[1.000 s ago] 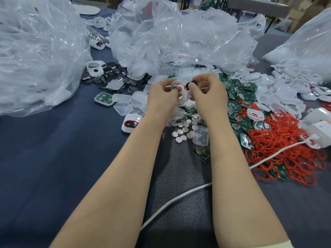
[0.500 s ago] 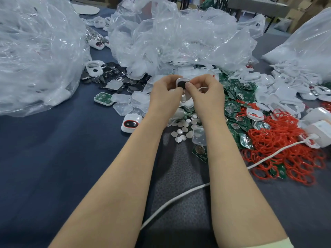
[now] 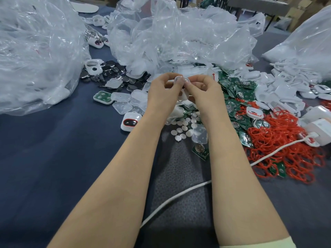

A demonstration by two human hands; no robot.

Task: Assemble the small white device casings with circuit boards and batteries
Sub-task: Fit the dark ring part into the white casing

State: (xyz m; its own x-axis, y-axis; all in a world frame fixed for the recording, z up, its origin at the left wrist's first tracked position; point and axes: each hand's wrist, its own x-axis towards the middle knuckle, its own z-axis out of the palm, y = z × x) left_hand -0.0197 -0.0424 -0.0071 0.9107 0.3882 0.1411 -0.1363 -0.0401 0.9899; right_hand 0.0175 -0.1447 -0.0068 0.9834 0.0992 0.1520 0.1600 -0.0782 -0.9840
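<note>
Both my hands meet above the parts heap and hold one small white device casing (image 3: 183, 93) between them. My left hand (image 3: 163, 93) grips its left side, and my right hand (image 3: 206, 94) pinches its top with thumb and forefinger; most of the casing is hidden by my fingers. Green circuit boards (image 3: 238, 97) lie in a heap to the right. Dark coin batteries (image 3: 116, 72) are spread at the back left. One assembled casing (image 3: 130, 121) with a dark red-rimmed window lies left of my left forearm.
Large crumpled clear plastic bags (image 3: 35, 51) stand at the left and centre back. Red rubber rings (image 3: 286, 151) are heaped at the right, with loose white casing shells (image 3: 279, 90) behind them. Small white discs (image 3: 182, 129) and clear covers (image 3: 121, 97) lie under my hands. A white cable (image 3: 179, 196) crosses the grey mat.
Both hands have risen slightly with the casing and turned it; the dark part seen between my fingertips earlier is now covered by my thumbs.
</note>
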